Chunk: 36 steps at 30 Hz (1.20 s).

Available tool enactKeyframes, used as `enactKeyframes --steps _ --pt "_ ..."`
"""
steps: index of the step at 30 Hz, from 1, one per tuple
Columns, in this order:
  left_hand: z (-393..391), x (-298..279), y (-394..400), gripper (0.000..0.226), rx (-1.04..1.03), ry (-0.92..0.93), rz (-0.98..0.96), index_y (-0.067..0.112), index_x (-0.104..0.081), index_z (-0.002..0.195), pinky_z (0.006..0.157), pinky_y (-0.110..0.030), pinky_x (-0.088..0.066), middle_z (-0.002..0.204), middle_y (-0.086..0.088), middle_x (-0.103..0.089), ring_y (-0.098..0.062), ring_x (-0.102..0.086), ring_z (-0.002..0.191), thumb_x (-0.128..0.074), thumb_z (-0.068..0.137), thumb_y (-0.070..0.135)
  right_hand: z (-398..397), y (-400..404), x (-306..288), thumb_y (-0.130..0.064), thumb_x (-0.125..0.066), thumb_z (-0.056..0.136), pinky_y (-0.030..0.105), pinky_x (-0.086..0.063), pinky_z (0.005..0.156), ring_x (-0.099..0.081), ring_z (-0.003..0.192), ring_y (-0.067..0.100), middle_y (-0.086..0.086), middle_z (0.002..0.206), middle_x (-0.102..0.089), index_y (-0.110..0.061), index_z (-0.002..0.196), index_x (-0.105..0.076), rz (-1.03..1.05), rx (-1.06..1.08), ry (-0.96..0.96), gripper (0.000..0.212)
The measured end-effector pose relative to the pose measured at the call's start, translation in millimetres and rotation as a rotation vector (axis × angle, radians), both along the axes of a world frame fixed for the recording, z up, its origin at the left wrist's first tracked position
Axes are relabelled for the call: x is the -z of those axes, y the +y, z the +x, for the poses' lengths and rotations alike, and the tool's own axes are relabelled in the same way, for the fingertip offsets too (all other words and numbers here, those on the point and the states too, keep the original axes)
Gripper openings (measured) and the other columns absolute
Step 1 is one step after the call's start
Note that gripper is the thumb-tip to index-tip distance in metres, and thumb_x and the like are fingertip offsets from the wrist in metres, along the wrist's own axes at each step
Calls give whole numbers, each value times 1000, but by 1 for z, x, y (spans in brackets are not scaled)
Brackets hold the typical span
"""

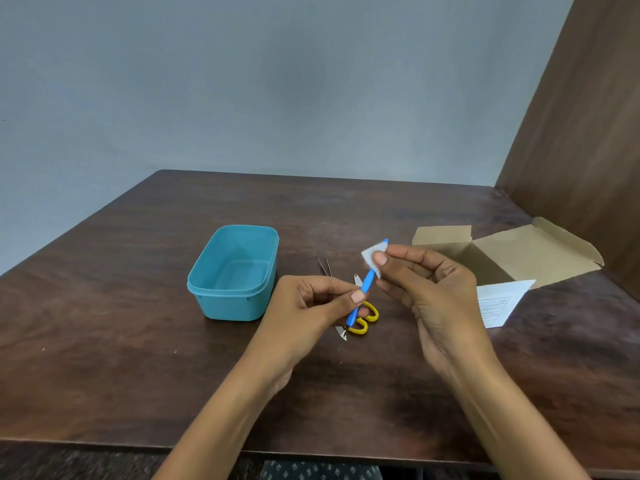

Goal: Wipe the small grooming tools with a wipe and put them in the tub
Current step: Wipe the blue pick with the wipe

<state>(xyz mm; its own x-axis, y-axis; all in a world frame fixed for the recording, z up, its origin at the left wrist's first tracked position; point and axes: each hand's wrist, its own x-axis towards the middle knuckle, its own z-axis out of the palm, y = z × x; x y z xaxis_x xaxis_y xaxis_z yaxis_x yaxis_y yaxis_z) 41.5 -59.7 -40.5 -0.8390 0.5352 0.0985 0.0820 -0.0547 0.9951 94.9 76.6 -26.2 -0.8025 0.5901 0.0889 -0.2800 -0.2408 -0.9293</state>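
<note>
The blue tool [363,292] is pinched by the left hand [311,306] and wiped with the wipe [372,256] pinched in the right hand [426,282]; the tub [207,289] is seen empty, with scissors [367,317] and tweezers [325,266] left.

room, seen from a seated place at a table. wall [242,81]: plain, pale blue-grey, unmarked, filling the view from 9 o'clock through 12 to about 1 o'clock; faint darker patch near its middle. side panel [585,126]: brown wood-grain board, upright, rising at 2 o'clock and meeting the table's far right corner. table [121,323]: dark brown wood-grain top, worn sheen, rounded far left corner, near edge running across at 6 o'clock. floor [86,462]: dark, speckled strip visible below the table edge at 7 o'clock, detail too dim to tell. light: soft, even, no hard shadows; source not visible. windows: cannot tell.
</note>
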Motion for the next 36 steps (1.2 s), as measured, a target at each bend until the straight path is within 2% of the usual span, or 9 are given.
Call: enactKeyframes --steps 4,13,21,25,28,29,32,34,36 --pt "2 -1 -3 9 8 -28 9 3 -75 85 62 -17 -53 71 -10 -74 -12 -69 66 -67 82 4 1 -5 5 -2 -75 68 25 -59 67 -72 73 19 11 83 -75 -4 86 -71 -9 -21 -22 19" --pt "3 -13 -8 9 -22 10 12 7 -75 81 59 -14 -51 67 -3 -74 -6 -69 63 -67 82 4 -9 -1 -11 0 -74 70 22 -58 65 -70 70 14 3 75 -75 -4 83 -71 -59 12 41 14" --pt "-4 -36 -26 7 -98 94 -61 4 -76 81 55 -12 -49 71 -9 -74 -7 -67 61 -71 78 7 -20 -2 -25 -1 -73 73 18 -55 61 -71 73 13 3 76 -75 -8 82 -71 -87 50 118 12" --pt "-18 -61 -46 3 -210 169 -130 12 -77 75 62 -16 -51 71 -6 -74 -7 -64 65 -76 74 15 -25 -11 -20 1 -74 71 17 -55 60 -68 65 9 5 72 -74 -6 81 -71 16 6 82 12" --pt "-38 -74 -62 3 -308 275 -297 19 -77 72 56 -7 -44 62 8 -72 5 -59 59 -79 71 21 -28 -18 -16 0 -75 70 16 -54 60 -68 63 9 3 69 -74 -9 76 -71 115 -44 61 12" --pt "-47 -75 -66 4 -327 305 -371 19 -77 71 58 -10 -44 59 10 -70 5 -60 60 -79 71 23 -30 -20 -15 0 -75 70 15 -53 59 -68 63 8 2 68 -74 -10 76 -72 140 -54 56 12" --pt "-73 -68 -74 9 -381 339 -608 23 -75 65 85 -36 -50 64 7 -69 -12 -64 78 -80 69 30 -35 -25 -12 1 -75 70 15 -53 58 -68 63 9 2 68 -74 -9 77 -72 176 -77 36 12" --pt "-84 -60 -75 15 -418 386 -795 24 -72 61 93 -37 -40 58 5 -63 -19 -61 81 -79 68 35 -38 -28 -10 1 -75 69 17 -55 59 -70 66 11 4 70 -75 -7 78 -72 187 -84 17 12" --pt "-89 -54 -71 18 -430 448 -938 23 -73 67 87 -33 -30 62 7 -62 -21 -61 92 -78 68 40 -40 -30 -7 0 -76 69 18 -56 60 -71 68 14 5 73 -75 -9 77 -72 207 -85 -9 12"
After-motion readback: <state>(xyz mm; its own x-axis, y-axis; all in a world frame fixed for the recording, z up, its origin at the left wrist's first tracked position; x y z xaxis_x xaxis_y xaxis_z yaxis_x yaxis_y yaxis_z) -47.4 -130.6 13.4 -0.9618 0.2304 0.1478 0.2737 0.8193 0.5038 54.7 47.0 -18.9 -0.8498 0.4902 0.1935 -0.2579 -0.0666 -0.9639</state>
